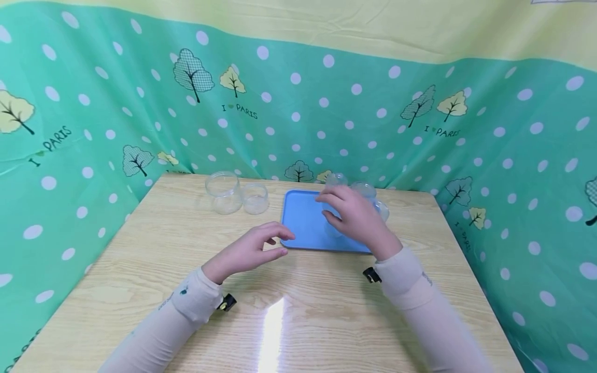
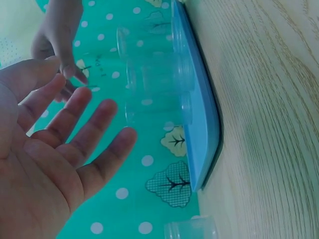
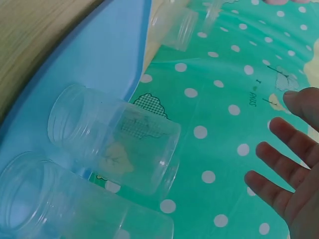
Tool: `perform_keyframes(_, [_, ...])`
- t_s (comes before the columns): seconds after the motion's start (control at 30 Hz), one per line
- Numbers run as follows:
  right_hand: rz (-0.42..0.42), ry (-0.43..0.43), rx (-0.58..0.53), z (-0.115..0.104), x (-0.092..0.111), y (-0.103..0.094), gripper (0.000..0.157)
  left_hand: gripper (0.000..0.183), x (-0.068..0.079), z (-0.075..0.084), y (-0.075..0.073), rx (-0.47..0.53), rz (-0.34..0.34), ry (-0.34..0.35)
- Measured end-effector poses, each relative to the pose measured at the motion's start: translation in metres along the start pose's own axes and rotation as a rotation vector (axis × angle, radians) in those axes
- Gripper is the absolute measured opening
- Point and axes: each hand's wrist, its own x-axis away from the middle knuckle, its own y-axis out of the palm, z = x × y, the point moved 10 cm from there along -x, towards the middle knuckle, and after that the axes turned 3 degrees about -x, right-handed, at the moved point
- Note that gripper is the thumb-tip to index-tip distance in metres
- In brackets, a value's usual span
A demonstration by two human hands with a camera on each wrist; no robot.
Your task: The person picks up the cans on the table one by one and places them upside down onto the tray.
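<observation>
The right hand (image 1: 352, 212) is hovering over the tray (image 1: 303, 223), its fingers standing loosely apart. The left hand (image 1: 256, 246) is hanging just off the tray's near left corner, its fingers spread too. Near and below the right hand, clear jars (image 3: 119, 139) are standing on the tray, long axes upright, threaded mouths pointing down (so their flat bases are facing up). The tray is lying flat ahead of the hands, its long side running left to right. Beyond the left hand, left of the tray, a big jar (image 1: 226, 202) and a small jar (image 1: 255, 199) are standing side by side on the table (image 1: 140, 269), both upright. Behind everything, a curtain (image 1: 280, 114) is hanging.
</observation>
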Motion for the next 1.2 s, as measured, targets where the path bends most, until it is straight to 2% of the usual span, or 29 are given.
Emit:
perform_keyframes(0.3, [0.071, -0.070, -0.029, -0.008, 0.019, -0.009, 0.036, 0.029, 0.000, 0.002, 0.000, -0.002, 0.002, 0.006])
perform_keyframes(0.87, [0.085, -0.076, -0.026, -0.026, 0.044, -0.006, 0.037, 0.030, 0.000, 0.005, 0.001, 0.014, -0.007, 0.012])
perform_keyframes(1.2, [0.095, -0.043, -0.037, -0.024, 0.051, -0.002, 0.036, 0.029, 0.001, 0.007, 0.000, -0.008, -0.005, 0.022])
